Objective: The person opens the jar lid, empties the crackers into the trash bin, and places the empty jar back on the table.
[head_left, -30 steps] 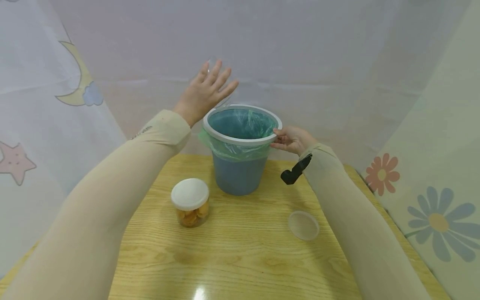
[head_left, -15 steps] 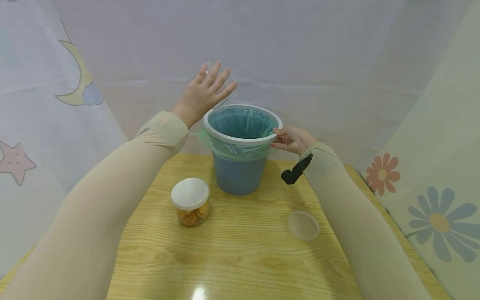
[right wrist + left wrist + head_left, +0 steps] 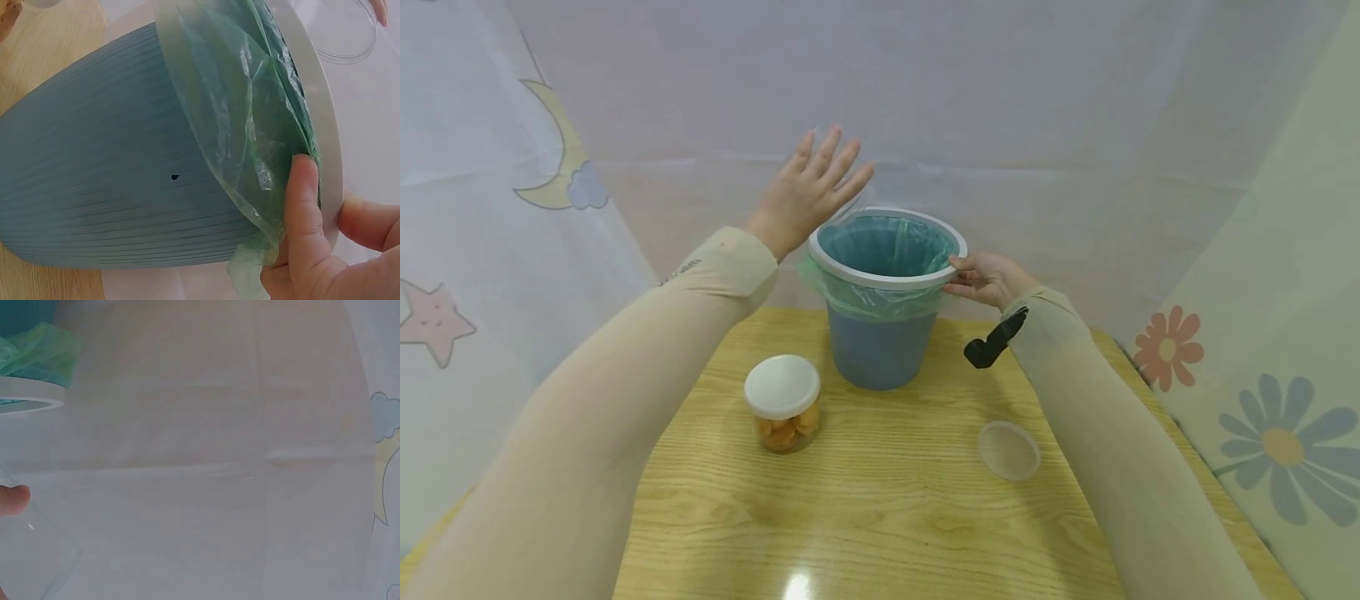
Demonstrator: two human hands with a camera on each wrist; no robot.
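Table [image 3: 880, 517] carries one lined bin [image 3: 880, 350] far-centre, its rim [image 3: 887, 282] pinched by the right hand [image 3: 991, 281] between thumb and fingers, apparently for steadiness. Fingers spread wide, the left hand [image 3: 811, 190] grips one clear container [image 3: 37, 556] tilted above the bin's left side, likely to face it; nearer sit one lidded jar [image 3: 782, 400], left, and one clear lid [image 3: 1009, 451], right.

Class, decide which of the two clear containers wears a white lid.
The jar of orange pieces, standing on the table under its white lid; the other container, raised in the left hand, has none showing.
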